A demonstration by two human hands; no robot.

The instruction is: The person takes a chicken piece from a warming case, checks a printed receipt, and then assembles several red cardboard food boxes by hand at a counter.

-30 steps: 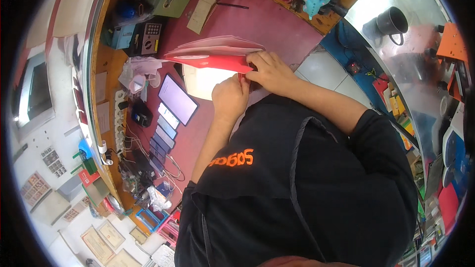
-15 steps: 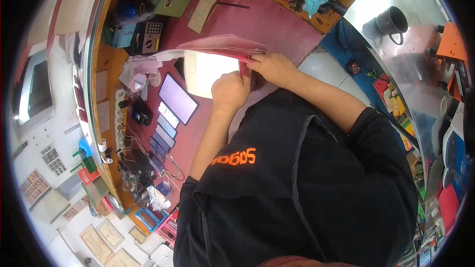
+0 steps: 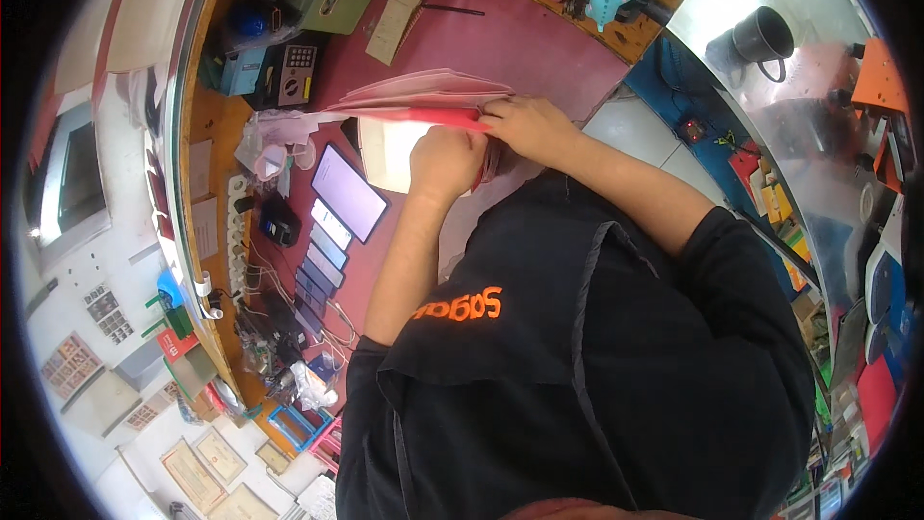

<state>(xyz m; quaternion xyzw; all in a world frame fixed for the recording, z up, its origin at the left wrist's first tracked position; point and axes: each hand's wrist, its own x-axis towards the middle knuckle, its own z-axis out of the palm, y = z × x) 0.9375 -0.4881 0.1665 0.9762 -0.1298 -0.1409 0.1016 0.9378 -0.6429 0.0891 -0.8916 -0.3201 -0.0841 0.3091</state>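
An open booklet of white and pink sheets [image 3: 423, 87] stands on the pink tabletop [image 3: 549, 48], its upper sheets lifted and fanned away from me. My left hand [image 3: 446, 164] is closed at the near edge of the bright white page [image 3: 385, 146], thumb up against a red-pink strip. My right hand [image 3: 529, 130] pinches the right end of the lifted sheets, fingers curled over their edge. The two hands are close together, almost touching. What lies inside the left fist is hidden.
To the left lie a tablet [image 3: 348, 193] and a row of several phones [image 3: 322, 260] with cables. A keypad device [image 3: 295, 72], green box [image 3: 337, 0] and buff envelope [image 3: 393, 24] sit at the back. A turquoise figure [image 3: 606, 0] and dark mug [image 3: 760, 39] are at the right.
My left hand has moved up slightly and turned over into a fist nearer the red-pink strip. The fanned sheets have dropped a little toward me, covering more of the white page.
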